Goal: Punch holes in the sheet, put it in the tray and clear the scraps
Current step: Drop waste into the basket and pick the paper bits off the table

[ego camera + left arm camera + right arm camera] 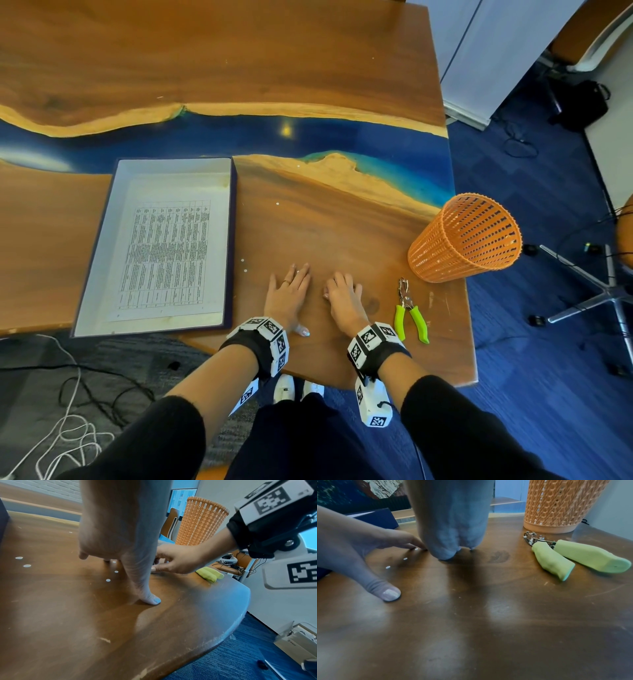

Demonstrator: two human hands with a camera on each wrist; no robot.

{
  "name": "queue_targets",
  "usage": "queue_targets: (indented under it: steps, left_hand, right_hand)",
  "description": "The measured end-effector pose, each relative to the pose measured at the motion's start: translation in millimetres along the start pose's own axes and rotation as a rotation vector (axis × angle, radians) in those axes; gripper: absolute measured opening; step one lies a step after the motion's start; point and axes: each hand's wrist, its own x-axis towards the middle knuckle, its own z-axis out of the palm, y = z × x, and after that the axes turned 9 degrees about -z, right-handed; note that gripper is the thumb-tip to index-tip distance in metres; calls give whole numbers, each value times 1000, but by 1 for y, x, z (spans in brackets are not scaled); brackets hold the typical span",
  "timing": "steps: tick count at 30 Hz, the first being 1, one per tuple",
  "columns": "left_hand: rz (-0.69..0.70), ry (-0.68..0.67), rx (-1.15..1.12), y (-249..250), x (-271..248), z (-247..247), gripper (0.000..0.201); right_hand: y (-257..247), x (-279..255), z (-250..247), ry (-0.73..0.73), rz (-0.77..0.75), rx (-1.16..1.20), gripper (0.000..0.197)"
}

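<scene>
Both forearms reached forward side by side, each wrist strapped with a black band carrying marker blocks. The left hand (287, 295) lay palm down with fingers straight and together, its thumb (150, 599) spread out to the side and pressed flat. The right hand (343, 297) was just beside it, arched, fingers bent down onto their tips, holding nothing visible.
</scene>
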Motion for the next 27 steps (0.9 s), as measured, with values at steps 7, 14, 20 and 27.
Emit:
queue_targets:
  steps: [7,14,20,27]
  left_hand:
    - [2,-8,7,0,0,1,127]
    - [-2,0,27,0,-1,0,127]
    - [-2,4,20,0,-2,-1,126]
    - [-2,-8,18,0,-2,-1,126]
  right_hand:
    - [10,-3,-2,119,30,203,12]
    - [17,-6,-8,121,-49,255,13]
    - [15,-6,-8,90,-58,188,18]
    - [10,-3,-8,53,-63,150,18]
